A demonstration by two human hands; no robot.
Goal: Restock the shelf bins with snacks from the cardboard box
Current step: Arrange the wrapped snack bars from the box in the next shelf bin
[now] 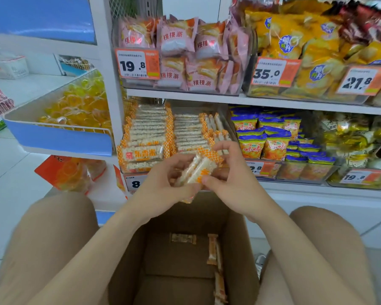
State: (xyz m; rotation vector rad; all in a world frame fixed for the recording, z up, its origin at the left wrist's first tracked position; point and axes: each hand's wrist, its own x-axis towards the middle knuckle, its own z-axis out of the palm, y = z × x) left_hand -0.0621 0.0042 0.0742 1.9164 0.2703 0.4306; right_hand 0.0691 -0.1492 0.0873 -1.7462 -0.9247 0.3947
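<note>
Shop: price-tagged snack shelves [273, 100]

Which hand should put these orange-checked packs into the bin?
Probably right: the right hand pinches the packs nearest the bin, by its emptier right side; the left hand holds them lower.

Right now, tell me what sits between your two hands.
In the head view, a bundle of orange-checked snack packets, gripped by the left hand and right hand above the cardboard box.
</note>
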